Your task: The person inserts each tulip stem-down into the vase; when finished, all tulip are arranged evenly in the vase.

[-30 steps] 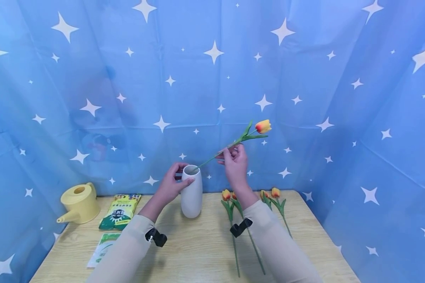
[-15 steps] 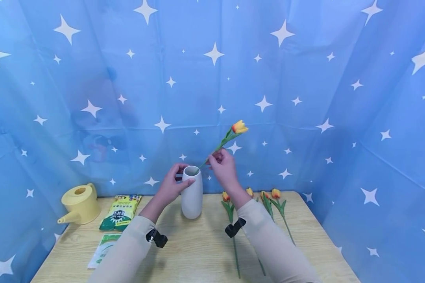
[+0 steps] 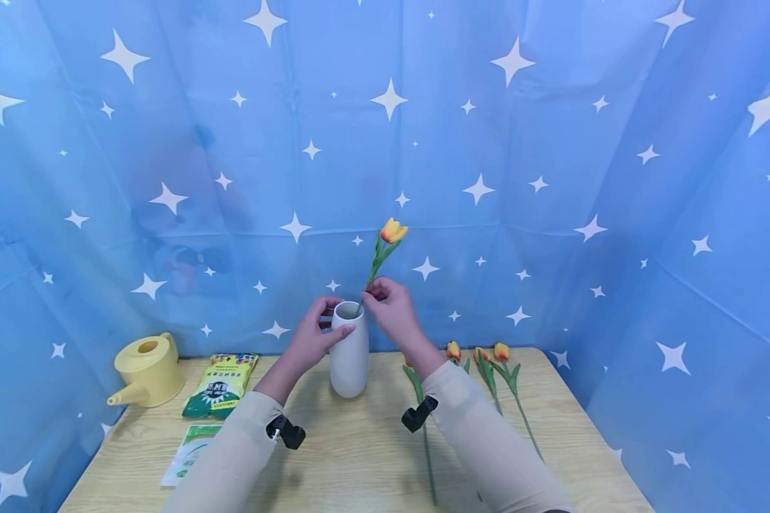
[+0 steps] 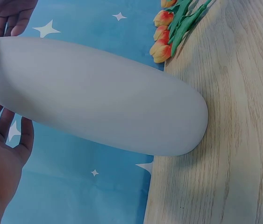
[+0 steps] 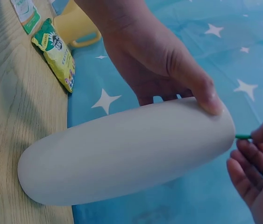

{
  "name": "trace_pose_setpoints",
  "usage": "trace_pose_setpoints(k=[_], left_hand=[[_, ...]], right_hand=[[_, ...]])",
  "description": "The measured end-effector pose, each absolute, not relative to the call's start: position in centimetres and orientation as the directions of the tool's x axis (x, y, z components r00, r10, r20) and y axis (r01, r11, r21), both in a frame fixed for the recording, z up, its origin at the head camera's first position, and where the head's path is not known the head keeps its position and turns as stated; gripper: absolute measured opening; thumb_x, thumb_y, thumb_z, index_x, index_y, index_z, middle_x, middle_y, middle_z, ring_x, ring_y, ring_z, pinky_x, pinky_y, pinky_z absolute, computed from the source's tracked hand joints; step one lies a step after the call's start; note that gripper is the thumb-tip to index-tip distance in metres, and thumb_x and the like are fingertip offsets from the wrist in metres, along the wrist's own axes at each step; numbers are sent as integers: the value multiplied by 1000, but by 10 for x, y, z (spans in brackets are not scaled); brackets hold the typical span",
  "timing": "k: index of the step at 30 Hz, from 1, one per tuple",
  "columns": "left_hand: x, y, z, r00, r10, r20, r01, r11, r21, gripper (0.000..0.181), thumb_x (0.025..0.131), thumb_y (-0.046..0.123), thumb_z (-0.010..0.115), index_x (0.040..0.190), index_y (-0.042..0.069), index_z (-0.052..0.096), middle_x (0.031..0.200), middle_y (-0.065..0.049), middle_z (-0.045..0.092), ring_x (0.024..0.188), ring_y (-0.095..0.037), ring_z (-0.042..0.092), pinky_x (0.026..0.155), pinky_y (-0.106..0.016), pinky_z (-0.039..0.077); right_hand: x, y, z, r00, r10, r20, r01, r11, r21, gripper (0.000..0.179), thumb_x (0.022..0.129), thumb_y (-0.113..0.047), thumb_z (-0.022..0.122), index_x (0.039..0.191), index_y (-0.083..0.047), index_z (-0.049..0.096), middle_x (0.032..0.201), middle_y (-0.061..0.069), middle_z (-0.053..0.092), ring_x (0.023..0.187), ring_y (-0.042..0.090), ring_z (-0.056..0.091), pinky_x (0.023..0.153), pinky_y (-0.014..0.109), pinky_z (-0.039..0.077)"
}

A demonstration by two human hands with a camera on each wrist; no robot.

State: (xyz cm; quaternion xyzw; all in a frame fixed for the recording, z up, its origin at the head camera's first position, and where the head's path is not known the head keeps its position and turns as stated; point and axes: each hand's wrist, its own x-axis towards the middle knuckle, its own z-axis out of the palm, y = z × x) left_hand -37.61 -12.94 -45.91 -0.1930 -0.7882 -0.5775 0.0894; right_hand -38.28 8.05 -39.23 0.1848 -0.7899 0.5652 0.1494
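Observation:
A white vase [image 3: 349, 360] stands upright near the back edge of the table. My left hand [image 3: 311, 335] grips it near the rim, with the thumb on the front and the fingers round the far side. Between thumb and fingers, my right hand [image 3: 391, 310] pinches the green stem of a yellow-and-red tulip [image 3: 394, 231] just above the vase mouth. The stem's lower end is inside the vase, where its tip is hidden. In the right wrist view a short piece of stem [image 5: 243, 136] shows between the vase rim and my right fingertips.
Several more tulips [image 3: 502, 352] lie on the wooden table [image 3: 346, 456] to the right, partly behind my right arm. On the left are a yellow watering can [image 3: 147, 370], a green-and-yellow packet [image 3: 221, 385] and a flat white-green packet [image 3: 189, 452]. A starry blue curtain [image 3: 334, 185] hangs behind.
My right hand has moved left and slightly down toward the vase. The tulip has swung from a strong rightward slant to nearly upright. My left hand stays on the vase.

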Motion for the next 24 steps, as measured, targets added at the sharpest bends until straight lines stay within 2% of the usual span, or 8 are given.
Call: trace_pose_setpoints(k=[7,19,24], left_hand=[[-376,-129,-459,-909,204,363,407,258,876,55,103,40,82,148,18,58,141,-10,61,131,-37,61,105,-60,56],[-376,-129,-458,-914,197,354,398,269,877,54,103,44,81,146,20,58,142,-8,60,134,-39,59,106,-60,57],[-376,-130,-459,-911,204,358,403,270,874,55,104,43,81,148,19,57,142,-9,60,132,-36,61,105,-57,58]], right_hand=[[-382,74,-393,-868,-164,468,-495,352,-794,3,103,-8,77,105,-6,78,98,6,76,95,24,70,85,41,60],[-380,68,-393,-895,-180,409,-447,394,-803,6,103,-13,79,107,-7,79,98,4,76,95,23,68,79,40,61],[-379,68,-396,-908,-137,395,-417,364,-832,18,100,-16,84,115,-7,77,104,7,76,100,26,70,84,44,62]])
